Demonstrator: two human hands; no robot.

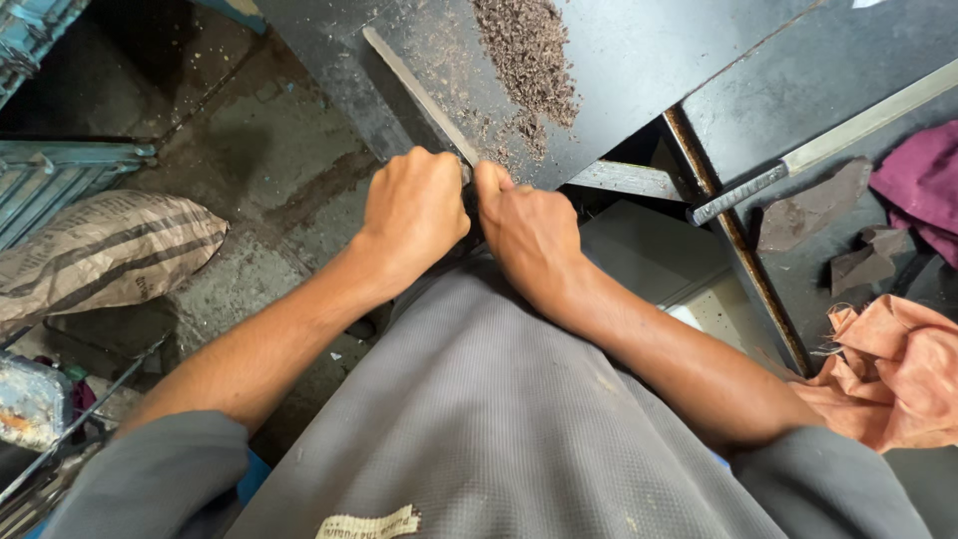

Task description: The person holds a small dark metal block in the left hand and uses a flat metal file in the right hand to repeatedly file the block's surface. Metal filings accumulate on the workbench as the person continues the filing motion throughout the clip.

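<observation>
Both my hands meet at the near edge of a dark board (639,70). My left hand (412,212) is closed around the near end of a long flat metal file (417,92) that lies diagonally across the board. My right hand (529,232) grips the same end of the file from the right, thumb pressed beside the left hand. A pile of dark shavings (529,55) lies on the board just right of the file. The file's handle is hidden inside my fists.
A second long metal file (828,145) rests on the dark bench at right, beside a rusty frame bar (733,240). Orange cloth (888,369) and purple cloth (923,180) lie at far right. A striped sack (100,255) sits on the dirty floor at left.
</observation>
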